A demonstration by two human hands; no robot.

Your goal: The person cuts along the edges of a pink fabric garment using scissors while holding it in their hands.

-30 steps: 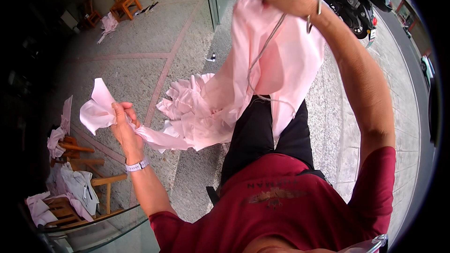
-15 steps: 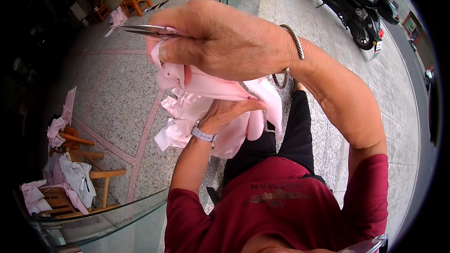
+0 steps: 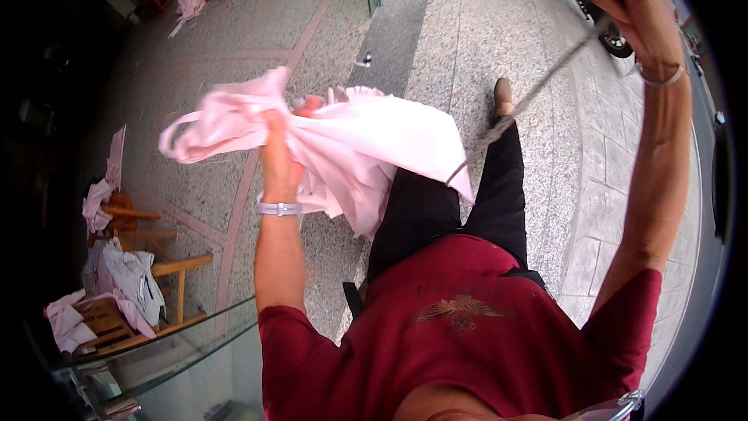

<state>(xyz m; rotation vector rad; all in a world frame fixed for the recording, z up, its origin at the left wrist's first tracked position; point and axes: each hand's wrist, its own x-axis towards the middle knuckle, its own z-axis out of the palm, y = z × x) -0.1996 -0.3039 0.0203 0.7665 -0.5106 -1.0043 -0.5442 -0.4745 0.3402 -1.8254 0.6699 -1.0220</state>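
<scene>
Cord-stretching step: the left hand is gripping bunched pink cloth before the legs; the right hand, blurred, grip uncertain, is apparently holding cord; continuing is likely requiring a steady left grip.

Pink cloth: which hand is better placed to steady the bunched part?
Likely the left hand: it is wrapped around the bunched pink cloth. The right hand is raised apart from it at upper right, the grey cord slanting down toward the cloth.
</scene>
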